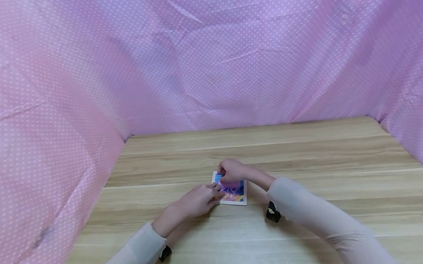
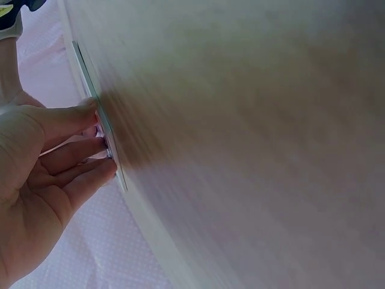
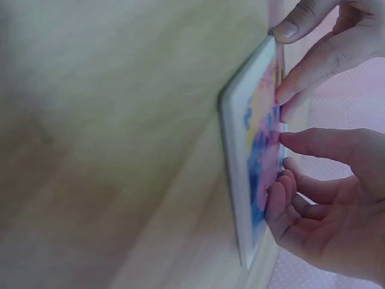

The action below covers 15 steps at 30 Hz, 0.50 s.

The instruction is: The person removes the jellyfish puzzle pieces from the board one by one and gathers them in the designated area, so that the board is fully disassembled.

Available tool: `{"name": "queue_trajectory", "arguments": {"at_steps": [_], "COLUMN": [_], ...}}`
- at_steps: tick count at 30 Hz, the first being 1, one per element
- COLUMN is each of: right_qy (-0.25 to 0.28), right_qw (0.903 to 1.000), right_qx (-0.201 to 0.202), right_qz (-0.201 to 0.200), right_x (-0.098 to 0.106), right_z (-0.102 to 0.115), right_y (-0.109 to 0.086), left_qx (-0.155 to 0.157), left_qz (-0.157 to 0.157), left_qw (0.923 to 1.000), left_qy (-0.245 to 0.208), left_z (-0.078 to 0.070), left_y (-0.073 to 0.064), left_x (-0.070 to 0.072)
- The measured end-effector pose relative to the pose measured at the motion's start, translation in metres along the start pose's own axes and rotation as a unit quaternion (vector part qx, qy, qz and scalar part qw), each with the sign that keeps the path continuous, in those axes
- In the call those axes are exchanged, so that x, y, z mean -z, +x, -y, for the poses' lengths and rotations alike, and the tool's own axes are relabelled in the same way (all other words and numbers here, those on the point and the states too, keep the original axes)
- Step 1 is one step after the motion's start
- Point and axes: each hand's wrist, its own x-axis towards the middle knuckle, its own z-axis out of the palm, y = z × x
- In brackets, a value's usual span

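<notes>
A small flat picture board [image 1: 234,199] with a white border and a colourful pink, blue and yellow print lies on the wooden table. My left hand [image 1: 200,200] rests at its left side, fingertips on the print and thumb at the near edge. From the far side my right hand [image 1: 234,171] reaches over the upper left part, its fingers bent and the tips down at the print. In the right wrist view, the right thumb and forefinger tips [image 3: 283,138] stand a little apart at the surface; I cannot tell whether they pinch anything.
The wood-grain table [image 1: 314,155] stretches out around the board. Pink cloth with white dots [image 1: 204,64] hangs behind the table and along both sides. A black device [image 1: 273,213] is strapped at the right wrist, another [image 1: 165,253] at the left.
</notes>
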Motion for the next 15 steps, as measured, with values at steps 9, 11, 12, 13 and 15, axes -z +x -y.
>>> {"name": "queue_trajectory", "arguments": {"at_steps": [9, 11, 12, 13, 15], "right_qy": [0.025, 0.026, 0.025, 0.025, 0.026], "right_qw": [0.9984, 0.9982, 0.9982, 0.9981, 0.9979], "right_qx": [-0.026, -0.026, -0.026, -0.027, -0.028], "right_qz": [0.044, 0.047, 0.049, 0.050, 0.052], "right_x": [0.0048, 0.0052, 0.0054, 0.0056, 0.0058], "right_z": [0.0011, 0.0013, 0.0014, 0.0014, 0.0011], "right_y": [0.0024, 0.0027, 0.0027, 0.0029, 0.0036], "left_qx": [0.010, 0.012, 0.012, 0.013, 0.015], "left_qz": [0.011, 0.011, 0.011, 0.009, 0.008], "left_qw": [0.9999, 0.9999, 0.9999, 0.9999, 0.9998], "left_qy": [-0.003, -0.005, -0.005, -0.006, -0.006], "left_z": [-0.0009, -0.0013, -0.0012, -0.0011, -0.0006], "left_y": [-0.0010, -0.0012, -0.0011, -0.0011, -0.0011], "left_x": [0.0001, 0.0004, 0.0002, -0.0001, -0.0006]}}
